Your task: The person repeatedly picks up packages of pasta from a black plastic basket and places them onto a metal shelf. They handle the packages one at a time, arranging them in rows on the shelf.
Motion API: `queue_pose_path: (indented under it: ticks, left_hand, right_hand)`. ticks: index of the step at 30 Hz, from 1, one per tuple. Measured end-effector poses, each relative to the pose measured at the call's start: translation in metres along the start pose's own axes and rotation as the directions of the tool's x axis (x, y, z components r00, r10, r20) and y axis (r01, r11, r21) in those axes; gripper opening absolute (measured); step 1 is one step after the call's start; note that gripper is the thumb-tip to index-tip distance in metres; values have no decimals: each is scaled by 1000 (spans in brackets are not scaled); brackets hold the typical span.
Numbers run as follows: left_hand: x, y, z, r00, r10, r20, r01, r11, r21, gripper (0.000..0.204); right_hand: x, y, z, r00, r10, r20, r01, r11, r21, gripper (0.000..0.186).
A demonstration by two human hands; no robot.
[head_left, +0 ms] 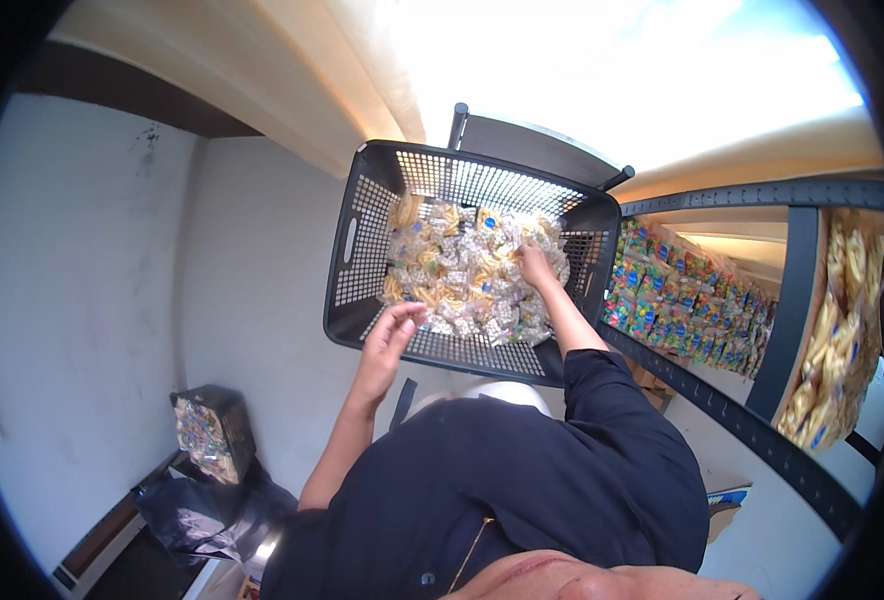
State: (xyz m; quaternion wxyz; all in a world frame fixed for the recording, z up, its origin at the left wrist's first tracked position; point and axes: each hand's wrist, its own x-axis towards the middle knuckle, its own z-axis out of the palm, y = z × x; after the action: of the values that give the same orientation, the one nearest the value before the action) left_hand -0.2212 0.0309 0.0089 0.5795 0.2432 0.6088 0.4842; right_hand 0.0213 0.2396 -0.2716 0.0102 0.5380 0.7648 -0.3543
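A big black plastic basket with 4 sides full of small holes (442, 362) sits in front of the person, just past the dark short-sleeved shirt (502, 450). Lots of small, clear, shiny packets of yellow and whitish bits (457, 270) lie in a messy heap on the bottom of the basket. The 2 hands are apart. The right hand (534, 265) reaches deep into the basket and touches the packets on the right side of the heap. Its fingers bend down, and I cannot tell if they pinch a packet. The left hand (392, 328) is up at the near side of the basket, left of the middle. Its fingers curl a little, with nothing to be seen in them, and I cannot tell if they touch the rim. On the right is a black metal rack with little holes (787, 310). Rows of bright bags in red, green, blue and yellow (682, 285) are by it, and long bags of yellow food (832, 350) are farther right. Low on the left, a small black basket (234, 420) holds more packets, near a shiny black plastic bag (197, 510). A cream cloth curtain (292, 70) hangs behind.
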Motion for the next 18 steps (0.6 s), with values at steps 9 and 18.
queue_pose_path:
  ticks: [9,18]
  left_hand:
    - [49,-44,-9,968,-251,6,250,965,74,30]
    - [78,-71,-16,924,-382,-1,373,902,217,30]
  right_hand:
    - [45,21,66,990,-73,121,121,878,-464,26]
    - [42,11,47,999,7,53,20,870,-492,12]
